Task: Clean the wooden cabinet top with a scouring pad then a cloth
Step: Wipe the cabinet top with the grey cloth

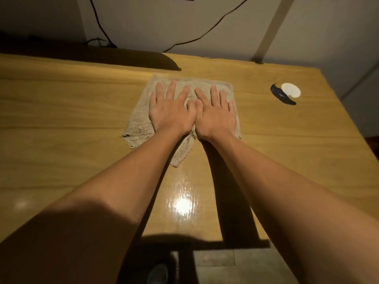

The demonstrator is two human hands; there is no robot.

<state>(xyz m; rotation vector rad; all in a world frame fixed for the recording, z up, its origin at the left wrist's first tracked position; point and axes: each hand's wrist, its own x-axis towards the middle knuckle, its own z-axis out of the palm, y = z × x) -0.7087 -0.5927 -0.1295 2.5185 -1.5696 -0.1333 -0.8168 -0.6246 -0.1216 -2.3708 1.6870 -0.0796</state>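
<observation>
Wood-grain counter (61, 111) stretched to a pale wall with black cables (98, 23); a light glared off its near edge. Mid-counter lay the frayed cloth (137, 121), left hand (171, 111) and right hand (215, 114) pressing it flat, fingers straight and spread. A white disc (291, 90) sat near the far right corner.

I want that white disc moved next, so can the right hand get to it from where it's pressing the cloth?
Probably yes: the right hand lies flat on the cloth, and only bare wooden cabinet top shows between it and the white disc.
</observation>
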